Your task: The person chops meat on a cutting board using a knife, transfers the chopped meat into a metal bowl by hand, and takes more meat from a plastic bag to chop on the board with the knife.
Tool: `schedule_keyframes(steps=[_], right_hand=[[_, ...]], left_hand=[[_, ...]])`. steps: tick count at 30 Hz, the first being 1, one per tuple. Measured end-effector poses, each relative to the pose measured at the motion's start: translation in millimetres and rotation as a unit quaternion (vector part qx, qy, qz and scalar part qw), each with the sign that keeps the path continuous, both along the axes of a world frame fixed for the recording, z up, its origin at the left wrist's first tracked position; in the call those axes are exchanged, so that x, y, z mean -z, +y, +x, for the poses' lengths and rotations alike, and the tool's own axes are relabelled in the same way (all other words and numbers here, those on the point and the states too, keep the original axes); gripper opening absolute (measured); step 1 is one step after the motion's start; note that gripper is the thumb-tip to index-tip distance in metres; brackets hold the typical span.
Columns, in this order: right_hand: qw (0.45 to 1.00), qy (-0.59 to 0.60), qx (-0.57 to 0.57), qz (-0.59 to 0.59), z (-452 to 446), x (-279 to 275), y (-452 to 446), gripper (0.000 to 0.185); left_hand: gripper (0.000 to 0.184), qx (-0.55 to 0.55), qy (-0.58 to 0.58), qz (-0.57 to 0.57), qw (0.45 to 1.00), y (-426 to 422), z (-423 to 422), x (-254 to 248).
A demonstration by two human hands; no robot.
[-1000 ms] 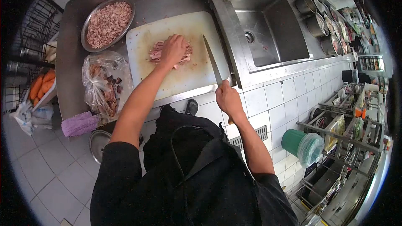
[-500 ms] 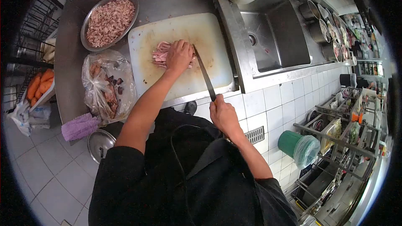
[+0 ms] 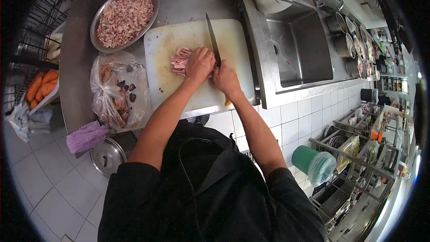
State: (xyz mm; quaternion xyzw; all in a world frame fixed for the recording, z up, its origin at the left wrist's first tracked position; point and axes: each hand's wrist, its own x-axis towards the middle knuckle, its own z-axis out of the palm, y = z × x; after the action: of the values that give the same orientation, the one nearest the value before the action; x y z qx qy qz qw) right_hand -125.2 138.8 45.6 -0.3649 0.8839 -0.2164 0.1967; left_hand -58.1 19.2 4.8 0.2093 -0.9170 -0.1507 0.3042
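Observation:
My left hand (image 3: pixel 200 66), fingers curled together, presses down on a bundle of pink meat strips (image 3: pixel 180 60). The strips lie on a white cutting board (image 3: pixel 172 96) with brownish stains. Close beside it, my right hand (image 3: pixel 227 79) grips a long knife (image 3: pixel 212 33), and the dark blade points away from me over the board. A yellow handle end (image 3: pixel 228 103) sticks out below the right hand. The blade runs right alongside the left fingers. Part of the meat is hidden under the left hand.
A metal bowl (image 3: pixel 155 15) of diced meat stands at the far left. Nearer is a clear plastic bag (image 3: pixel 103 96) with dark reddish-brown pieces, and a purple cloth (image 3: pixel 86 137) at the counter edge. To the right are a steel sink (image 3: pixel 309 45) and a green bin (image 3: pixel 304 157).
My right hand has moved up and forward with the knife, from the board's near edge to beside my left hand. The blade tip now reaches farther across the board.

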Motion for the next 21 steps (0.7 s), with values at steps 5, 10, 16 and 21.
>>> schedule_keyframes(steps=[5,10,16,21], right_hand=[[0.999,-0.020,-0.028,0.014,-5,-49,10,0.055],[0.992,-0.049,-0.057,0.097,31,-111,49,0.068],[0.993,-0.039,-0.058,0.090,65,-94,75,0.074],[0.998,-0.054,-0.009,0.011,60,-26,57,0.079]], left_hand=[[0.013,0.005,0.011,0.026,1.000,-2,5,3],[0.013,-0.015,0.022,0.022,0.999,0,5,5],[0.014,-0.011,0.021,0.037,0.999,-1,3,4],[0.016,0.004,0.030,0.050,0.998,-6,-2,3]])
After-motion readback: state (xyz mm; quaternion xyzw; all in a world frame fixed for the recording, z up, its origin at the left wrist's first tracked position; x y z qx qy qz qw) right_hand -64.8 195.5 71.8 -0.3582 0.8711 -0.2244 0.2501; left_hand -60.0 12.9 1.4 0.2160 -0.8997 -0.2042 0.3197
